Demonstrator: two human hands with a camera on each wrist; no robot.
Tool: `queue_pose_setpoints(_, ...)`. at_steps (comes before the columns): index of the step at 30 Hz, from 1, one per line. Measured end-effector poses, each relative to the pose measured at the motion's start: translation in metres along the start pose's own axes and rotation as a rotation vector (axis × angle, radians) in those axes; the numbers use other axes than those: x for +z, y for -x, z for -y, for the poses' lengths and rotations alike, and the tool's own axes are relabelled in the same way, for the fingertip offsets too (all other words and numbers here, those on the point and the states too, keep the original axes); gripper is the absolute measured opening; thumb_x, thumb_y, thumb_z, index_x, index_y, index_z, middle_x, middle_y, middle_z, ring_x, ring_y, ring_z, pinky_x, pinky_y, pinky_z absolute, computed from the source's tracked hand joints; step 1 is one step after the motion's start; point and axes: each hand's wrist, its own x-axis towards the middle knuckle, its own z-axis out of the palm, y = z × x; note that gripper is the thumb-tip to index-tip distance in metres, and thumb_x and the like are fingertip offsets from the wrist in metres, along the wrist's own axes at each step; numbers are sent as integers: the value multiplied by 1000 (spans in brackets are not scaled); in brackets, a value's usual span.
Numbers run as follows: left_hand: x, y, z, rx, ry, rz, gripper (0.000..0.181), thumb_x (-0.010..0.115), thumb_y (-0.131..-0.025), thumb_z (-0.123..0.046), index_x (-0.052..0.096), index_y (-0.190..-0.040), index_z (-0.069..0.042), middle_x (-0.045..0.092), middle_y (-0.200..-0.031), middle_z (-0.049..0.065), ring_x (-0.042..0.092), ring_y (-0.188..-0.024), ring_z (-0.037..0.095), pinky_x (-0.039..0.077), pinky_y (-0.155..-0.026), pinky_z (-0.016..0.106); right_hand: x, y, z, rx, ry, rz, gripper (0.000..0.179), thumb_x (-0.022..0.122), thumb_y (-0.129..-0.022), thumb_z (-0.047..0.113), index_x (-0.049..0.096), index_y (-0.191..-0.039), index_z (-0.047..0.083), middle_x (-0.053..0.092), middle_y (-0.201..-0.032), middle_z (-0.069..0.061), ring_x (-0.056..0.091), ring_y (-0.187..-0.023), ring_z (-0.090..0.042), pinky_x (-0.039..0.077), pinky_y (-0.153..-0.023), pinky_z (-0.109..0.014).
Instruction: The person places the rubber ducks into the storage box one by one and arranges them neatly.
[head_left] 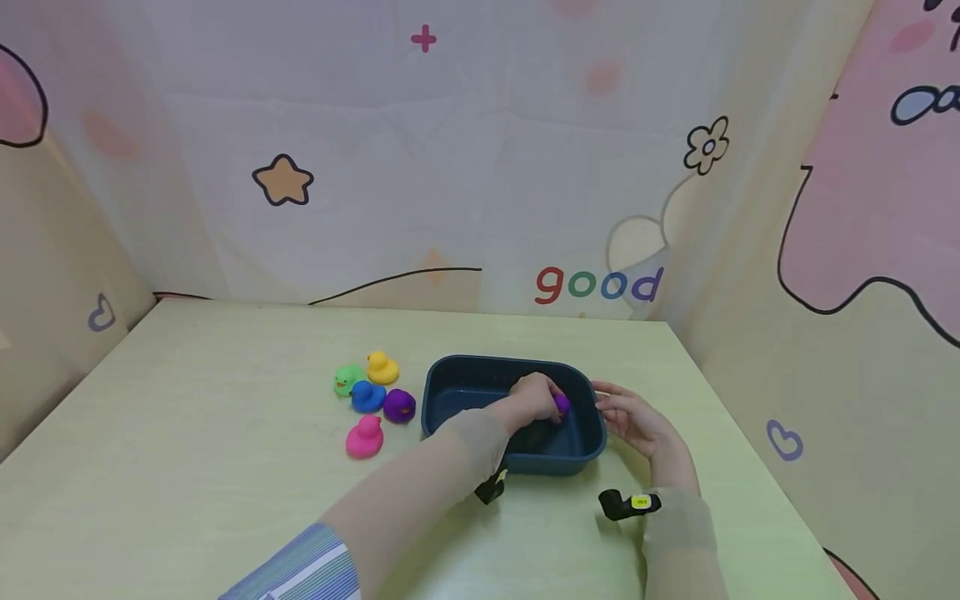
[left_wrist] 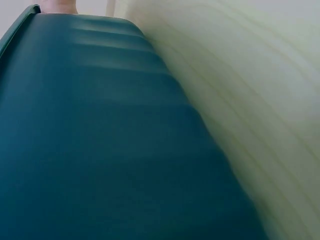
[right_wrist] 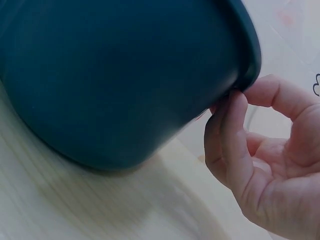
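Note:
Reaching into the dark blue plastic basin (head_left: 465,382), my left hand (head_left: 534,396) holds a purple rubber duck (head_left: 562,405) near the basin's right end. The fingers cover part of that duck. My right hand (head_left: 633,421) is at the right end of the basin, where its fingertips pinch the rim. In the right wrist view, curled fingers (right_wrist: 235,135) meet the rim from outside. The left wrist view is filled mostly by the basin's outer wall (left_wrist: 100,125), hiding the left hand's hold.
Left of the basin, several rubber ducks sit on the pale table (head_left: 225,433): green (head_left: 347,380), yellow (head_left: 383,368), blue (head_left: 368,397), another purple one (head_left: 399,406) and pink (head_left: 364,437). Printed cloth walls (head_left: 480,167) enclose the table's back and sides.

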Motion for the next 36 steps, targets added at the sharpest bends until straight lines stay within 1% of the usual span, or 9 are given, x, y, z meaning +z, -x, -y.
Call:
queue_pose_setpoints(6, -3, 2, -1, 7, -40, 9, 35, 83, -71, -5, 77, -104, -14, 72, -102, 3, 59, -89, 16, 52, -78, 25, -1, -1, 0, -2, -9, 13, 29, 37, -99, -5, 54, -114, 14, 71, -100, 1, 70, -80, -6, 57, -79, -19)
queue_pose_setpoints(9, -6, 4, 1, 17, -35, 39, 43, 83, -70, -3, 74, -111, -12, 70, -106, 5, 58, -89, 18, 52, -78, 27, -1, -1, -1, -2, -22, 14, 31, 37, -99, -5, 57, -111, 16, 72, -99, 1, 71, -80, -6, 57, -78, -19)
queue_pose_setpoints(13, -17, 6, 5, 54, -53, 90, 49, 85, -71, -10, 70, -117, -9, 68, -114, 7, 59, -94, 20, 52, -83, 29, -1, -1, -2, -9, -29, 25, 31, 37, -99, -5, 57, -110, 16, 72, -98, 1, 71, -81, -6, 57, -78, -19)
queue_pose_setpoints(16, -33, 10, 9, 102, -54, 165, 53, 83, -75, -14, 66, -124, -8, 63, -128, 9, 59, -109, 23, 51, -94, 33, -2, -1, -3, -15, -32, 38, 32, 36, -99, -6, 57, -110, 16, 72, -98, 1, 71, -80, -6, 57, -77, -19)
queue_pose_setpoints(19, -55, 14, 16, 143, -23, 277, 56, 79, -81, -17, 60, -132, -8, 53, -142, 13, 51, -126, 28, 45, -106, 41, -2, -1, -3, -21, -29, 44, 34, 35, -99, -7, 56, -111, 16, 71, -99, 1, 70, -80, -5, 57, -77, -19)
queue_pose_setpoints(22, -80, 18, 25, 163, 5, 372, 59, 75, -86, -21, 53, -139, -8, 45, -149, 16, 44, -136, 30, 40, -111, 45, -1, -1, -2, -25, -21, 42, 33, 36, -98, -7, 56, -112, 15, 70, -101, 2, 69, -81, -5, 56, -77, -18)
queue_pose_setpoints(24, -97, 20, 33, 171, 20, 396, 60, 73, -87, -23, 51, -142, -9, 44, -150, 16, 42, -138, 29, 40, -111, 45, -1, -1, -2, -23, -15, 37, 33, 36, -98, -7, 56, -112, 15, 70, -102, 2, 69, -81, -5, 56, -78, -18)
queue_pose_setpoints(28, -126, 25, 49, 191, 97, 371, 59, 70, -90, -21, 48, -143, -10, 47, -148, 15, 46, -135, 28, 41, -110, 46, -1, -1, -1, -13, -20, 24, 33, 36, -99, -6, 56, -112, 16, 70, -102, 2, 69, -81, -5, 56, -77, -18)
queue_pose_setpoints(36, -173, 32, 102, 268, 196, 228, 58, 65, -93, -23, 45, -145, -10, 52, -144, 15, 51, -132, 31, 41, -110, 48, -4, -3, -4, -22, -2, 21, 33, 37, -99, -6, 57, -111, 17, 70, -101, 3, 68, -80, -4, 56, -76, -18)
